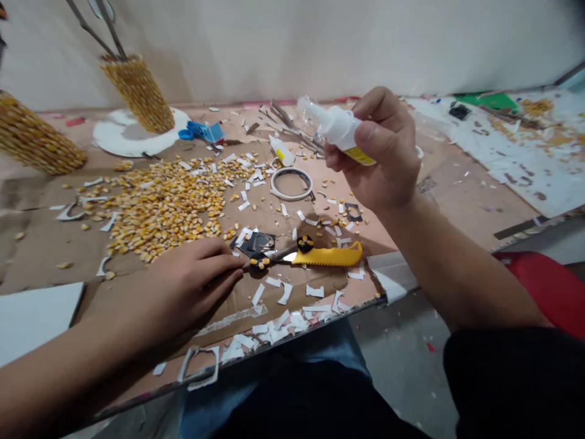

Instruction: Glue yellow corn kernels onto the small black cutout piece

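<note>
Currently, your right hand (pixel 384 146) is raised above the tabletop (pixel 484 207), fingers and thumb wrapped around a white bottle (pixel 340 128) with a yellow label; its nozzle points up and to the left, away from the palm. Your left hand (pixel 196 283) is low, palm down, fingers close together, with the fingertips closed on the near end of a twig (pixel 278 253). The thumb is hidden. The twig extends rightward from those fingertips and bears two black discs (pixel 305 244) set with corn kernels, one just beside the fingertips and one farther along.

Right of your left hand, beside the twig, lies a yellow utility knife (pixel 326 256), blade toward the fingers. Directly beyond the same hand is a pile of loose kernels (pixel 171 210). Below and to the left of your right hand lie a tape roll (pixel 291 196) and a smaller bottle (pixel 283 152). White scraps (pixel 276 329) litter the edge nearest you.
</note>
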A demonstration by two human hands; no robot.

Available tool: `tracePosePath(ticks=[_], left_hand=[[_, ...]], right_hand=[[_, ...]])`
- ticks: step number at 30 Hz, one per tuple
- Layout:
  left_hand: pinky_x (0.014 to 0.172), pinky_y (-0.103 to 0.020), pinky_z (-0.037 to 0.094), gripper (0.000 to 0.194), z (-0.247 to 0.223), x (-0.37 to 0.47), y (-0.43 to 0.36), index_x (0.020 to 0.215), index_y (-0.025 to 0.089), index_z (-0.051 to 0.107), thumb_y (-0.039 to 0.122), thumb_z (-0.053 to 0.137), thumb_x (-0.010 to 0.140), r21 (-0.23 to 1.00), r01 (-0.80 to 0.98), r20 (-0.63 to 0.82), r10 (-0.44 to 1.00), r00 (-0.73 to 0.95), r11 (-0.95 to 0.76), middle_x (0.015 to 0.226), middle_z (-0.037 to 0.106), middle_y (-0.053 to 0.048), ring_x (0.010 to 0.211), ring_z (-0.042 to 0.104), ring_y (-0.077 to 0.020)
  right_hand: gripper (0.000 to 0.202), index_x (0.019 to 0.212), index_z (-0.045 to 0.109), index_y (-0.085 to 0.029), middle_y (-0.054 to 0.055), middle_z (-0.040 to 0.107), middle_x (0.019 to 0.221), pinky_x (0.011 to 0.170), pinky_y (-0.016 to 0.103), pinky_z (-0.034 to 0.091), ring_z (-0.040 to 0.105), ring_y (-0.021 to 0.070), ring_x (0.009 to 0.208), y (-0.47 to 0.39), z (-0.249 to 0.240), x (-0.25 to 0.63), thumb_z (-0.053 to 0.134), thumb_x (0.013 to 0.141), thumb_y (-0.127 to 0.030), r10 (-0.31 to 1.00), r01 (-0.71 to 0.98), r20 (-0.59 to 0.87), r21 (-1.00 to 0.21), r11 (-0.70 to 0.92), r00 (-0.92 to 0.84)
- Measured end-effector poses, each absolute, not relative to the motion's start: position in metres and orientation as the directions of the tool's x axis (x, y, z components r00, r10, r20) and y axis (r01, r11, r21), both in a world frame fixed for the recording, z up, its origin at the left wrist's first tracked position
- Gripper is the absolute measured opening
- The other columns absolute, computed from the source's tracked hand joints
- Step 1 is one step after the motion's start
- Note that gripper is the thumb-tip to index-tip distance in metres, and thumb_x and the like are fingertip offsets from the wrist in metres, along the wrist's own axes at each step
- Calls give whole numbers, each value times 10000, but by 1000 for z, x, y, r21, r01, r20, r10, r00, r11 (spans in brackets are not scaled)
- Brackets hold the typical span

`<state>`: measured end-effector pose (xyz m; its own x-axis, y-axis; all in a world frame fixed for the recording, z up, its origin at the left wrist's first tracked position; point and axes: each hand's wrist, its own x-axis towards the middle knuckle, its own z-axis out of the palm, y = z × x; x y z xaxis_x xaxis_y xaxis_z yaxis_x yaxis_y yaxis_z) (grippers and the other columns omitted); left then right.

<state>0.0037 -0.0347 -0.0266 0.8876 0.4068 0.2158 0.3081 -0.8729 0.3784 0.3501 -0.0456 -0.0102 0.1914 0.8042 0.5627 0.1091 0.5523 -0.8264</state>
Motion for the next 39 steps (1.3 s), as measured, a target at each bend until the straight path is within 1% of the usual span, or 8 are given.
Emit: tracePosePath(ticks=[4,8,12,19,22,26,32,39], left_hand=[[715,-291,569,294,-32,2,-34,1163,186,837,240,549,1136,361,290,249,392,886,-886,1009,766,-83,838,721,-178],[712,-289,555,298,-35,2,-33,1158,186,844,228,551,1125,327,298,249,386,888,-897,971,758,-78,824,721,-182],[673,-280,501,305,-33,4,-33,1087,180,845,206,542,1111,266,290,254,357,899,-919,925,744,-76,765,690,-176],[626,-296,383,284,-34,4,-32,974,194,831,203,567,1077,211,300,242,347,906,-930,862,717,-65,697,611,-174],[623,-302,361,282,-34,5,-33,951,197,817,203,562,1073,206,304,228,348,910,-930,845,698,-62,693,591,-177],[624,-299,341,268,-33,6,-34,967,199,814,196,569,1073,206,305,218,347,912,-930,849,694,-59,695,581,-176],[627,-300,338,264,-32,6,-36,970,198,820,210,580,1079,202,312,217,353,910,-928,871,713,-62,707,596,-181],[634,-303,355,258,-34,8,-34,988,205,832,214,590,1079,203,315,212,356,910,-927,874,719,-61,711,606,-183]], right_hand=[[556,900,507,-306,-21,657,881,879,439,638,736,221,859,-25,-21,368,948,736,-603,769,148,571,-820,553,287],[523,919,481,-298,13,669,920,848,458,624,713,236,875,-8,-42,383,906,761,-559,851,410,436,-861,300,294],[413,917,566,-268,35,707,889,811,432,600,672,229,839,-4,-58,389,887,731,-450,906,594,339,-794,130,255],[275,957,757,-225,76,797,974,924,469,599,718,277,949,-13,-60,396,858,772,-402,955,739,289,-657,149,65],[270,1002,792,-236,91,813,1036,1021,555,581,734,313,1001,-15,-57,404,862,802,-403,960,784,281,-599,163,15],[225,1036,833,-272,102,817,1097,1209,691,446,726,368,1155,-15,-54,410,855,816,-312,952,818,302,-536,206,-41],[185,1062,806,-288,102,820,1136,1081,617,573,735,357,1123,-13,-58,409,795,886,-341,943,810,329,-539,231,-50],[261,1166,787,-264,116,826,1224,1069,566,594,754,345,1136,-14,-64,383,754,914,-323,918,791,392,-541,287,-65]])
